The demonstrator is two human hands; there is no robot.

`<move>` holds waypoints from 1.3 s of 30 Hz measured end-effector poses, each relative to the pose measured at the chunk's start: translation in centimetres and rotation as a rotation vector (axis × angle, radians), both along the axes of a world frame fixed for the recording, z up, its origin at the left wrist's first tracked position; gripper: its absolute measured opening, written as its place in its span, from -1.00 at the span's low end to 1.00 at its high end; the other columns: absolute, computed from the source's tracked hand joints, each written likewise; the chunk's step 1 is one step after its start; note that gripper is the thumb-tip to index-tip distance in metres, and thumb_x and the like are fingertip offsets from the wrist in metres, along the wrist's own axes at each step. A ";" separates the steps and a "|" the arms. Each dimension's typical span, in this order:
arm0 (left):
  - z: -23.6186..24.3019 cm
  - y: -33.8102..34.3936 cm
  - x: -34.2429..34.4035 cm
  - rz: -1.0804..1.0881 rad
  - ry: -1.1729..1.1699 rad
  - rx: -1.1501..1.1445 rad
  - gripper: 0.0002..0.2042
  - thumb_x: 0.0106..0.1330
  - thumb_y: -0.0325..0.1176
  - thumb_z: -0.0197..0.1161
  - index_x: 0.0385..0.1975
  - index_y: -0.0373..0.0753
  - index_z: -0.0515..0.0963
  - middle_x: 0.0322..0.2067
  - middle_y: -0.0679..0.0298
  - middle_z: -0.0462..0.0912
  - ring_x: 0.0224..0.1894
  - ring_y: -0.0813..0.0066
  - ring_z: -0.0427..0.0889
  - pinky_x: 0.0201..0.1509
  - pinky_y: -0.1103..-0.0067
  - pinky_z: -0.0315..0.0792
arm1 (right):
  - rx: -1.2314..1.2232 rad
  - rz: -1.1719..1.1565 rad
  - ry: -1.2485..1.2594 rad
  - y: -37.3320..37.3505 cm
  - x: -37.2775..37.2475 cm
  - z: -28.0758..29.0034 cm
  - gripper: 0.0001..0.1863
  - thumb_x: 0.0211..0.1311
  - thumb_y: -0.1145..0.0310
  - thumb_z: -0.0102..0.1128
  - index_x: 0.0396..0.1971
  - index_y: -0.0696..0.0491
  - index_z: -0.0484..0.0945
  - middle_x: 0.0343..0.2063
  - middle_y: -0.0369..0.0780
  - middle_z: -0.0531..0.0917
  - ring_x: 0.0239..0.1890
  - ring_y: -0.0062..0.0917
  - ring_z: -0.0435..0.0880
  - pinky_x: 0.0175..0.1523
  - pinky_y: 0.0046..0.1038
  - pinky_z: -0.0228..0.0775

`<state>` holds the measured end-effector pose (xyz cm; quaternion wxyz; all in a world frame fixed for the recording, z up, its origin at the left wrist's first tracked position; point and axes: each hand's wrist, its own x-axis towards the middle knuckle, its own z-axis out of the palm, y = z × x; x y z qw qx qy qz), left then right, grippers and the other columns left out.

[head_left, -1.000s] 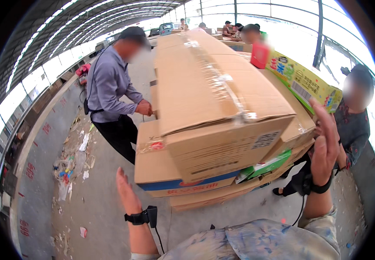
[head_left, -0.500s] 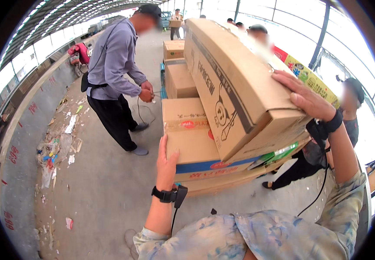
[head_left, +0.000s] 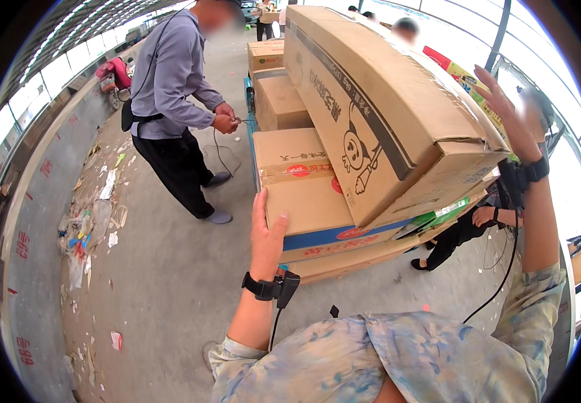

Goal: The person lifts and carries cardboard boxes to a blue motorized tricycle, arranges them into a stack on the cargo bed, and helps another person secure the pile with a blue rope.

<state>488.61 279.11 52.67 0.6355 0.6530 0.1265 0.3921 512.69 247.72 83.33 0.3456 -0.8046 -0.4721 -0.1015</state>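
Note:
My left hand (head_left: 267,232) rests on the near left corner of a brown carton (head_left: 317,201) with a blue band, thumb raised and fingers stretched along its side; it is open. A long, large carton (head_left: 371,127) with a printed cartoon figure lies tilted on top of the stack. Beside this carton's right edge my right hand (head_left: 511,121) is raised, its fingers straight and apart. It holds nothing, and whether it touches the carton's side I cannot tell. Black straps with cables sit on both my wrists.
Smaller cartons (head_left: 280,101) stand farther back in the stack. A person in a grey-blue shirt (head_left: 169,74) on the left holds a thin cord (head_left: 218,151). Another person (head_left: 539,107) is at the right, behind the stack. Litter (head_left: 89,228) lies along the low wall (head_left: 32,235).
My right hand has come off the top of the large carton and moved up and right. My left hand stays on the lower carton. The view has shifted a little.

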 end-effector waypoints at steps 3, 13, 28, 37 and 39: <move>2.5 0.0 -0.6 0.222 0.141 0.396 -0.36 0.21 -0.24 0.12 0.28 -0.32 0.10 0.30 -0.06 0.06 0.35 0.14 0.05 0.38 0.36 -0.08 | 0.068 -0.093 0.312 -3.4 3.4 -1.2 -0.30 0.31 -0.12 -0.21 0.34 -0.04 0.03 0.31 -0.11 0.13 0.34 -0.37 0.14 0.38 -0.33 -0.06; 11.1 -7.9 5.9 -0.309 -0.327 0.454 -0.12 0.14 0.04 0.21 0.34 -0.29 -0.08 0.33 -0.09 -0.07 0.39 0.03 -0.10 0.39 0.30 -0.15 | 0.902 0.159 0.908 -5.6 5.7 -8.5 -0.52 0.19 0.30 0.11 0.07 0.19 0.31 -0.10 -0.08 0.57 -0.07 -0.37 0.59 0.06 -0.35 0.44; 12.5 -7.8 1.9 -0.064 -0.377 0.360 0.00 -0.10 -0.14 0.44 0.33 -0.27 -0.04 0.33 -0.10 -0.11 0.36 -0.03 -0.04 0.33 0.25 -0.01 | 0.833 0.254 1.059 0.5 -2.4 -6.2 -0.48 0.19 0.20 0.09 0.08 0.19 0.33 -0.07 -0.07 0.55 -0.08 -0.38 0.58 0.05 -0.35 0.42; 10.9 -7.8 0.8 -0.098 -0.363 0.219 -0.07 -0.03 -0.28 0.37 0.34 -0.26 -0.06 0.33 -0.10 -0.08 0.36 0.00 -0.01 0.34 0.30 0.00 | 0.793 0.296 1.075 2.6 -5.5 -5.9 -0.47 0.20 0.23 0.07 0.14 0.15 0.31 0.00 -0.10 0.51 -0.02 -0.42 0.54 0.09 -0.39 0.37; 11.0 -7.3 0.6 -0.106 -0.337 0.260 -0.07 -0.01 -0.32 0.36 0.35 -0.24 -0.11 0.32 -0.04 -0.04 0.33 0.09 0.06 0.31 0.34 0.07 | 0.756 0.319 1.048 2.0 -5.5 -6.1 -0.39 0.24 0.18 -0.02 0.25 0.13 0.19 0.14 -0.08 0.40 0.10 -0.39 0.45 0.20 -0.36 0.27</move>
